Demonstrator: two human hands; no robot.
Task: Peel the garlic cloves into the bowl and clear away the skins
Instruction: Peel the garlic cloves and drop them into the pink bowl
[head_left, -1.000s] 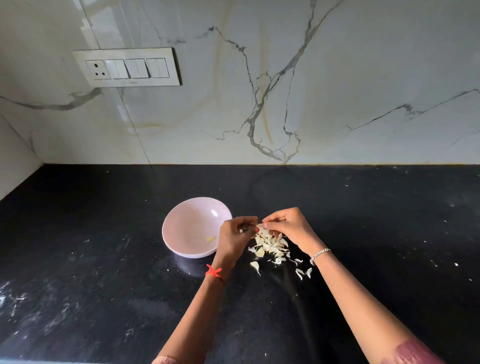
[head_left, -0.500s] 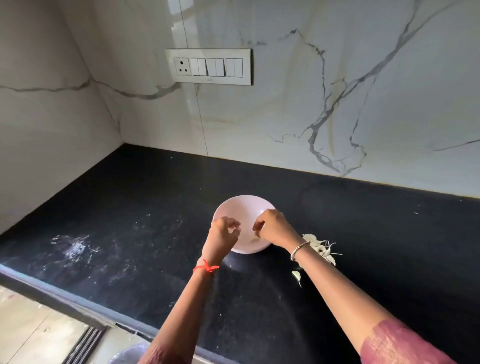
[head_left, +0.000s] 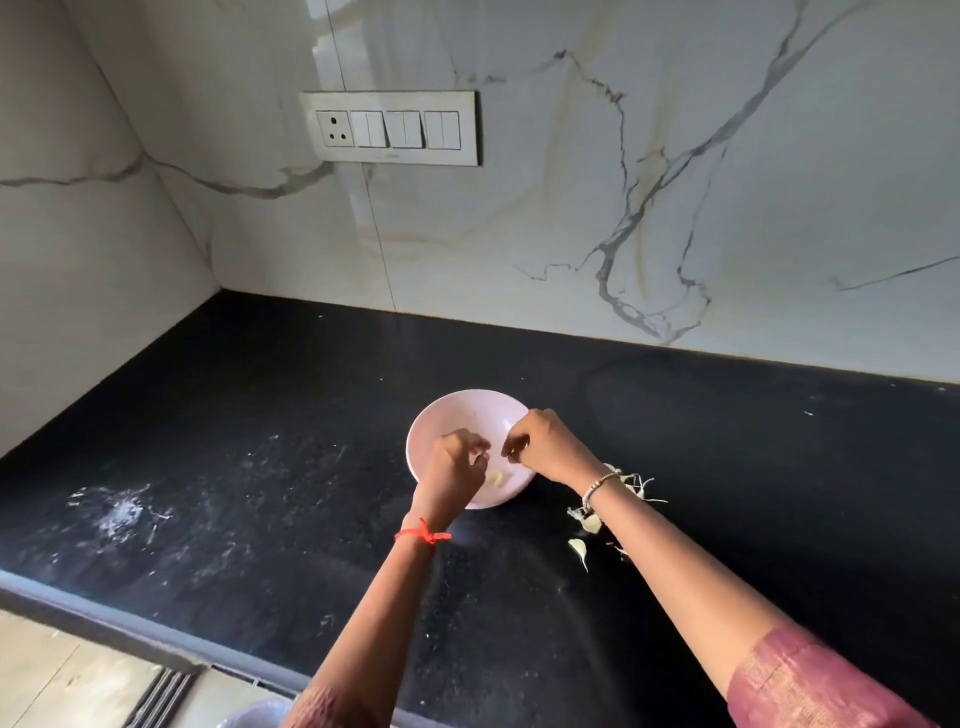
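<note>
Fingers of the left hand (head_left: 454, 470) were noted curled inward, tips (head_left: 477, 448) drawn together near the thumb. Whether anything was pinched could not be told. Fingers of the right hand (head_left: 553, 447) were likewise curled, tips (head_left: 514, 447) bunched and turned toward the left hand. Nothing could be made out between them. A narrow gap was seen between the two hands, with no contact.

Both hands were held above the pale pink bowl (head_left: 467, 413), the left over its near-left part, the right over its right rim. One pale peeled garlic clove (head_left: 497, 478) was recorded lying inside the bowl, low on the near side, just beside the left hand.

A red thread (head_left: 422, 535) was noted tied at the left wrist and a silver bracelet (head_left: 598, 486) at the right. A maroon sleeve (head_left: 810, 686) was seen on the right upper arm.

Garlic skins (head_left: 586, 521) were found scattered on the black countertop (head_left: 311, 441) to the right of the bowl, partly hidden under the right forearm. One loose piece lay slightly nearer the viewer.

White smears were marked on the countertop at the left. Behind it, a veined marble wall (head_left: 571, 208) was noted, with a switch plate (head_left: 390, 128) mounted on it.
</note>
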